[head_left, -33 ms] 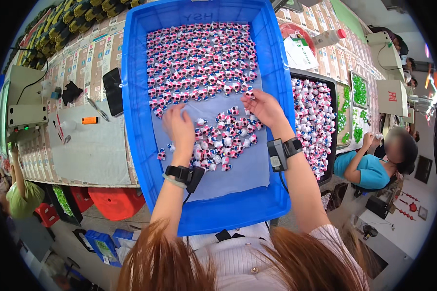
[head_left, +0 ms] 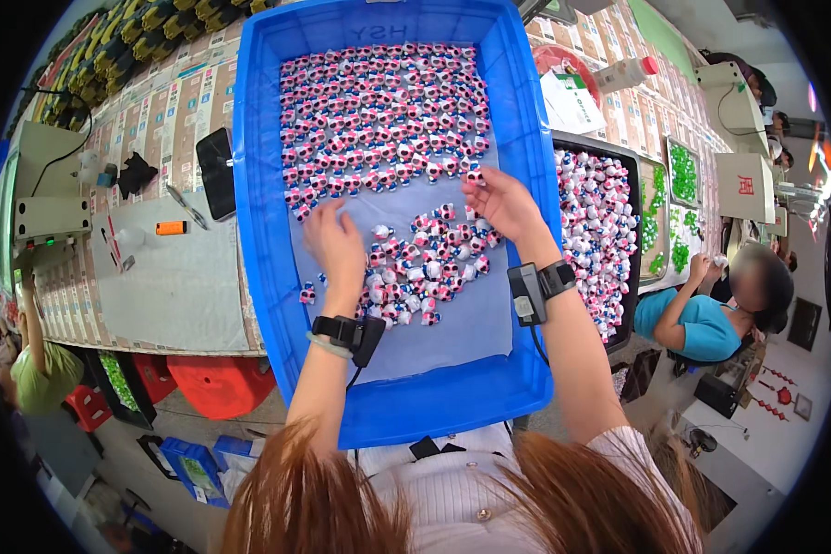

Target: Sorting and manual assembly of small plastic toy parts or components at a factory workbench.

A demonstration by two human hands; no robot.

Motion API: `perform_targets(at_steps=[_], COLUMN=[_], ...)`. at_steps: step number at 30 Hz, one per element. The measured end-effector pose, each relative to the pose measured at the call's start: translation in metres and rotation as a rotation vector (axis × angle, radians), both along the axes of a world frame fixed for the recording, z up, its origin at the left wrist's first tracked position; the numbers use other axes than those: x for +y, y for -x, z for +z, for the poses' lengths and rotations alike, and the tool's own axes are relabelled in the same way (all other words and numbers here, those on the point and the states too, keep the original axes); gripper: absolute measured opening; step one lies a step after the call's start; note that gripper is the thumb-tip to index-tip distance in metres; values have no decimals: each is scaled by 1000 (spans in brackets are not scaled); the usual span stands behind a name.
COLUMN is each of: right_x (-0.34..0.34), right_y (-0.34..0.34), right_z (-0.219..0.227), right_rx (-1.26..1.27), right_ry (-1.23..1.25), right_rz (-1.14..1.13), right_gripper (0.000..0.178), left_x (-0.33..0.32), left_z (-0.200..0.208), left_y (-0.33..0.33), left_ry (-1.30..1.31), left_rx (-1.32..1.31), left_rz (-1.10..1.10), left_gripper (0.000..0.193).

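A pink-and-white figurine [head_left: 474, 177] is at the near right end of the rows [head_left: 369, 120], pinched by the right hand [head_left: 506, 208] — a light hold should spare its neighbours. The left hand [head_left: 336, 247], fingers apart, is beside the loose pile [head_left: 429, 268]; best keep its wrist clear within the blue tray [head_left: 443, 420].

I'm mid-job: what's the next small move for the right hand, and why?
Probably ease the right hand open and leave the pink-and-white figurine there: it seems pinched between the fingertips, at the right end of the lowest long row, roughly in line with it, while the loose pile lies nearer the person.
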State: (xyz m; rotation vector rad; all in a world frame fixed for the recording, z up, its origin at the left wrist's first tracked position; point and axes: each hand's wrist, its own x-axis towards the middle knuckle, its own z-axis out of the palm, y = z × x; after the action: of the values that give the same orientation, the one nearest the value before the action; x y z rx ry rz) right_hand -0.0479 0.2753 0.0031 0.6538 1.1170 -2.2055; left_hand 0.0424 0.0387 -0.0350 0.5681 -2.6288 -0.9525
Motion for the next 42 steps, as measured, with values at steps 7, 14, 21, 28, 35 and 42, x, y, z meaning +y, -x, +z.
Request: perform_targets(at_steps=[7,14,21,28,35,42], right_x=[-12,-27,-51,-126,-142,-170], right_y=[27,48,12,-47,-51,-49], right_z=[10,-7,-8,-22,-29,-43], right_rx=[743,581,966,1283,1708,1205], right_ry=[-1432,-1922,-1760,-1199,-1023,-1028], right_rz=[608,1077,717,1054,941,928], right_gripper=[20,22,16,30,25,21], left_x=[-12,-16,-27,-29,-28,-33], left_z=[-1,-3,3,10,9,5], left_y=[-11,-7,-31,-10,-11,-8], left_ry=[18,155,-226,69,106,196], left_rx=[-259,-251,-100,-218,-309,-376], left_rz=[20,-9,185,117,100,84], left_gripper=[17,15,33,34,27,25])
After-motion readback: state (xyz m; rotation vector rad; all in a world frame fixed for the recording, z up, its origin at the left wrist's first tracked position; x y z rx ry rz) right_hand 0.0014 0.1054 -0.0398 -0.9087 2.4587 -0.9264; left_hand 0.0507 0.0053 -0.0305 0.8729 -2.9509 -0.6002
